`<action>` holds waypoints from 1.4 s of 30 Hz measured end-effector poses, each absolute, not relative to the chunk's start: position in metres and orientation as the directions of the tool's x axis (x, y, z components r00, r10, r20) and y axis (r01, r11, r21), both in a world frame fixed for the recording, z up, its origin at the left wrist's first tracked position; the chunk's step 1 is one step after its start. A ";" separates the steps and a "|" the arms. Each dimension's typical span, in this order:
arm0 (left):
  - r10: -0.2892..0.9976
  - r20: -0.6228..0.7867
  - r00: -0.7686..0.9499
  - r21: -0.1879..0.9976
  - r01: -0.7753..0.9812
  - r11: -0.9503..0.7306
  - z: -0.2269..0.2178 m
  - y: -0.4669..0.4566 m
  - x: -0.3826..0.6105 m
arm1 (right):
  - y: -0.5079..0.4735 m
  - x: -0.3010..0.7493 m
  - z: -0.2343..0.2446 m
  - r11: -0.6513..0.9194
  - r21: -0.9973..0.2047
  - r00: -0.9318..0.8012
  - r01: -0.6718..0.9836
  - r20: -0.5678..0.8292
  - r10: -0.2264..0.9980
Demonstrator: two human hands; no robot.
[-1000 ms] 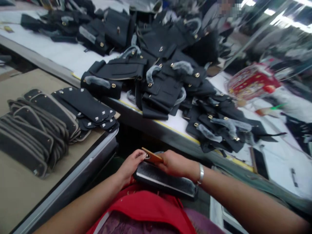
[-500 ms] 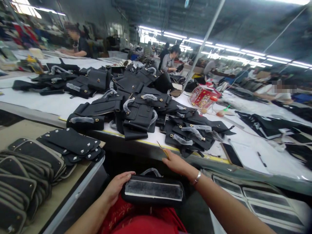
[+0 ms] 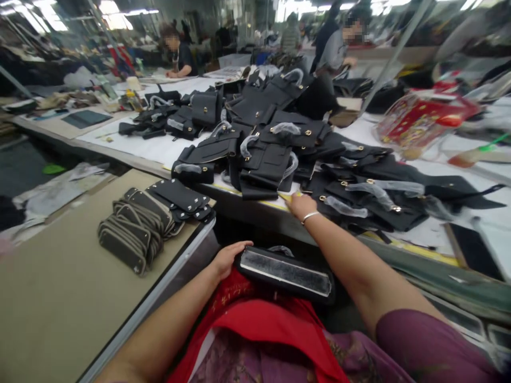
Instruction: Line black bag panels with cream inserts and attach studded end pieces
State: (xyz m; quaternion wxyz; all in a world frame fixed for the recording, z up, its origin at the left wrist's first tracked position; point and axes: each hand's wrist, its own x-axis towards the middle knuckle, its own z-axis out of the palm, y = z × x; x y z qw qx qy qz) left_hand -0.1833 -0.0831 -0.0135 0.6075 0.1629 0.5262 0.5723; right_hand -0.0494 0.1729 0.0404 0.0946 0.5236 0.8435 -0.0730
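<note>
A black handbag [image 3: 285, 272] lies tilted across my lap, its base turned up toward me. That base carries a dark panel with pale edges, and a plastic-wrapped handle [image 3: 280, 250] shows behind it. My left hand [image 3: 228, 261] grips the bag's left end, thumb along the top edge. My right hand [image 3: 302, 206] is at the table's front edge, its fingers closed round a thin yellowish stick [image 3: 285, 197]; the stick's tip is hard to make out. Just beyond it lies a heap of black handbags [image 3: 263, 159] with wrapped handles and gold fittings.
At left, a board-topped surface [image 3: 80, 276] carries stacked grey-edged panels [image 3: 131, 229] and black panels with white tabs [image 3: 179, 197]. A red patterned bag [image 3: 419, 119] and a dark flat block [image 3: 473, 250] are on the table at right. Co-workers [image 3: 339, 45] work beyond.
My view has swung left and down. My right hand with the stick has moved forward from above the bag to the table edge. My left hand still holds the bag.
</note>
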 end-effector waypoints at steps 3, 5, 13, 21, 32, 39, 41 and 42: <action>0.870 -0.447 -0.208 0.781 -0.565 0.266 -0.016 -0.084 -0.189 | 0.182 -0.056 0.039 0.447 -0.004 -0.437 0.894 -0.216 0.873; 0.853 -0.470 -0.226 0.799 -0.521 0.302 -0.017 -0.081 -0.192 | 0.182 -0.056 0.041 0.460 0.034 -0.448 0.887 -0.175 0.877; 0.817 -0.546 -0.185 0.831 -0.246 0.500 -0.016 -0.069 -0.206 | 0.129 0.017 0.052 0.681 -0.180 -0.704 0.710 -0.150 0.694; 0.891 -0.372 -0.262 0.894 0.159 0.420 0.007 -0.073 -0.208 | 0.045 0.144 0.001 0.617 -0.518 -0.789 0.592 -0.220 0.573; 0.983 -0.059 0.173 0.676 0.732 -0.088 0.025 -0.102 -0.208 | 0.026 0.132 0.032 0.683 -0.405 -0.789 0.608 -0.216 0.575; 0.968 0.038 0.249 0.574 0.787 -0.225 0.017 -0.102 -0.204 | 0.027 0.136 0.030 0.699 -0.420 -0.809 0.578 -0.182 0.560; 0.957 0.071 0.282 0.534 0.799 -0.275 0.015 -0.106 -0.203 | 0.028 0.136 0.029 0.700 -0.426 -0.812 0.573 -0.177 0.556; 0.953 0.078 0.291 0.511 0.809 -0.289 0.014 -0.107 -0.203 | 0.028 0.136 0.029 0.702 -0.428 -0.815 0.569 -0.179 0.551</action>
